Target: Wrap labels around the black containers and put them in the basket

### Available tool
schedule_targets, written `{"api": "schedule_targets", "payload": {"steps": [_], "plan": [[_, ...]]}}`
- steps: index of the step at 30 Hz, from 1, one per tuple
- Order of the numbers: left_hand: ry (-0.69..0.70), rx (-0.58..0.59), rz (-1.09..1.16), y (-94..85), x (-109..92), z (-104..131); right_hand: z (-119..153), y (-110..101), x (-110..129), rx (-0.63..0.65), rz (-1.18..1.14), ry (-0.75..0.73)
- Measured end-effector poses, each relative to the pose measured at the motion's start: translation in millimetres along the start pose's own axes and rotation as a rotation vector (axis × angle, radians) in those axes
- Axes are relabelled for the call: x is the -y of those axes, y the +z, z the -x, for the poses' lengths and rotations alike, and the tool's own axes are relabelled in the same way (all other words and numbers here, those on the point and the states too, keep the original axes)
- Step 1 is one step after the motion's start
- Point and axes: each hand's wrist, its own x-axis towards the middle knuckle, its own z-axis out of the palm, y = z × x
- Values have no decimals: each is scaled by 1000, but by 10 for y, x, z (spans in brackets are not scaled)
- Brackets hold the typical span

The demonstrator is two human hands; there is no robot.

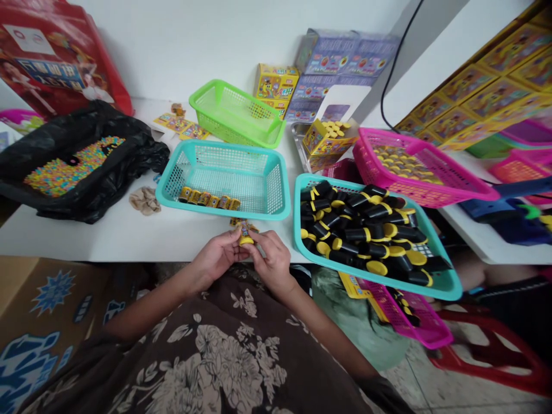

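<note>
Just past the table's front edge, my left hand [218, 253] and my right hand [272, 256] meet around a small bottle [245, 233] with a yellow cap and a printed label. Fingers of both hands pinch it, its yellow cap towards me. Small printed labels [235, 221] lie on the table right behind it. Beyond stands a turquoise basket [224, 152] with a row of labelled bottles [209, 198] along its near side. On my right, another turquoise basket [297, 230] is heaped with black, yellow-capped bottles [357, 233] that show no labels.
At left a black plastic bag [142, 149] holds colourful pellets [75, 169], near a crumpled cloth [145, 201]. A green basket [235, 109] stands behind. At right, a pink basket [457, 184] holds yellow-topped items. Printed boxes [323, 72] are stacked by the wall. A person's arm shows at right.
</note>
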Motion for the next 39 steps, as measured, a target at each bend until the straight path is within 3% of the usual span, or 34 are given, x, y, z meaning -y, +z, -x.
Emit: {"api": "schedule_targets", "payload": {"steps": [7, 13, 19, 24, 34, 39], "plan": [[-8, -59, -17, -15, 37, -27, 12, 19, -24, 14, -54, 20], [-5, -32, -36, -13, 69, -15, 32, -26, -51, 59, 39, -80], [-44, 13, 17, -7, -2, -12, 22, -21, -15, 22, 3, 76], [12, -41, 2, 10, 11, -27, 38, 13, -9, 33, -15, 45], [-10, -70, 23, 17, 86, -9, 37, 3, -28, -38, -84, -5], [-30, -60, 6, -6, 91, -17, 47, 1, -12, -40, -137, 76]]}}
